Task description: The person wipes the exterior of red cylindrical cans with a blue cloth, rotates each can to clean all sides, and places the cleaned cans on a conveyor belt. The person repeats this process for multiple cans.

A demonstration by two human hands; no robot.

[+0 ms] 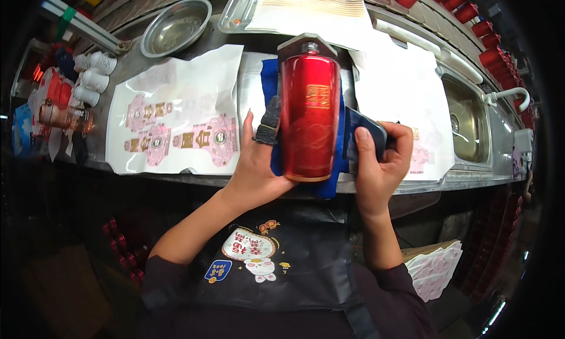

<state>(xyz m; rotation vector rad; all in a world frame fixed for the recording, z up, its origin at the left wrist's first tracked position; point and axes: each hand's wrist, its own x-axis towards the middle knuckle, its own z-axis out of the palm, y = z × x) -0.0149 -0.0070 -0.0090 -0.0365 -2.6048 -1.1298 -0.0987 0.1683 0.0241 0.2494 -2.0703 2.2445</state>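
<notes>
A glossy red bottle [309, 123] with gold marks and a bare threaded neck lies in front of me, its neck pointing away, over a blue cloth [327, 190]. My left hand [256, 167] is at the bottle's left side near its base, thumb under the near end, with dark wrapping on one finger; how firmly it grips is hidden. In my right hand [382, 162] is a dark flat squeegee-like tool [370, 129], pinched between thumb and fingers, its edge close to the bottle's right side. Printed decal sheets lie left [176, 118] and right [404, 87] of the bottle.
A metal bowl [176, 28] and a clear tray [240, 10] with stacked paper stand at the back. A sink [465, 118] with a white faucet [507, 94] is at the right. White cups [95, 80] and an amber bottle [66, 116] stand left. Red bottles [499, 61] line the far right.
</notes>
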